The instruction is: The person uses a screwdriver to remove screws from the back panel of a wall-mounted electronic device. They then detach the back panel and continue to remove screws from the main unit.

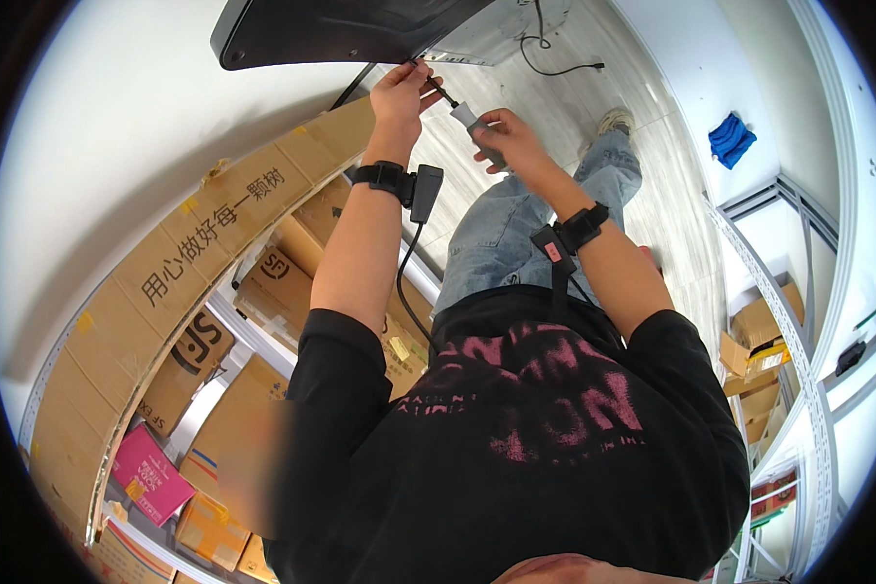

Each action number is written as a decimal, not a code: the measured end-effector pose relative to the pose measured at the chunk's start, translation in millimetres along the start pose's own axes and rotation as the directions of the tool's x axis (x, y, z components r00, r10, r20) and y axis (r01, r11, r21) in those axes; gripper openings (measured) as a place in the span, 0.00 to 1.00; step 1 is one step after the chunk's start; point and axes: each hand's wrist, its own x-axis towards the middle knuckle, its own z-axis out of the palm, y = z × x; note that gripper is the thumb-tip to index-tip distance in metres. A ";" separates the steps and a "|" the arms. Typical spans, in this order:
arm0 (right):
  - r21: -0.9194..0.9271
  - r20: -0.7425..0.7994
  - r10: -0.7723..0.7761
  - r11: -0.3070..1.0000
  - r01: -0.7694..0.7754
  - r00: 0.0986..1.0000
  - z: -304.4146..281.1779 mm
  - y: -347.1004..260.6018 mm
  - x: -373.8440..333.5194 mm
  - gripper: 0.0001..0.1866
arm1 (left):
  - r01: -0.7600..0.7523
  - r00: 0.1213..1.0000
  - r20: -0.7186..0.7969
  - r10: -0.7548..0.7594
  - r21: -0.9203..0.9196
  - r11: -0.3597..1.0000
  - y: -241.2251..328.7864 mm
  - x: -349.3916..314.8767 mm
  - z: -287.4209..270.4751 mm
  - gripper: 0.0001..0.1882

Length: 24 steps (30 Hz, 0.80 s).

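Note:
A screwdriver [478, 130] with a grey handle and a dark shaft is gripped in my right hand [516, 146]. Its shaft slants up and left to the lower edge of a large black panel [331, 31] with a rounded corner. At that edge, my left hand [399, 102] has its thumb and fingertips closed around the tip of the shaft. What lies between those fingertips is too small to make out. Both wrists carry black straps with small boxes, and a cable hangs from the left one.
On the left, a shelf with a long cardboard strip [214, 234] holds several cardboard boxes [277, 292] and a pink box [153, 473]. A black cable [555, 70] lies on the floor beyond. To the right are a blue cloth [732, 141] and a white metal rack [784, 331] with boxes.

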 end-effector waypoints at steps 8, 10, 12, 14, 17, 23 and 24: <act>-0.081 -0.010 -0.089 0.993 0.088 0.996 -5.2 10.0 4.4 0.18 | -0.006 1.000 0.030 0.007 -0.022 1.000 -0.1 0.8 -0.6 0.05; -0.101 -0.016 -0.116 0.988 0.114 0.993 -5.1 12.0 5.8 0.18 | -0.007 0.999 0.042 0.008 -0.027 1.000 -1.3 2.1 -2.1 0.05; -0.117 -0.019 -0.141 0.984 0.138 0.990 -4.8 13.0 6.7 0.18 | -0.011 0.999 0.048 0.012 -0.023 1.000 -1.5 2.4 -2.5 0.05; -0.135 -0.038 -0.161 0.979 0.155 0.986 -4.5 13.4 7.3 0.19 | -0.006 0.999 0.051 0.007 -0.017 1.000 0.9 0.4 -1.3 0.06; -0.166 -0.052 -0.203 0.967 0.192 0.978 -4.9 13.2 7.0 0.19 | -0.004 0.998 0.058 0.005 -0.017 1.000 2.8 -2.2 -0.3 0.06; -0.257 -0.084 -0.298 0.929 0.268 0.951 -7.0 19.0 11.9 0.22 | -0.005 0.998 0.059 0.007 -0.034 0.999 1.3 -1.9 -2.2 0.05; -0.260 -0.096 -0.307 0.926 0.274 0.947 -6.4 19.4 12.1 0.22 | -0.003 0.998 0.057 0.005 -0.041 0.999 1.2 -1.8 -2.5 0.05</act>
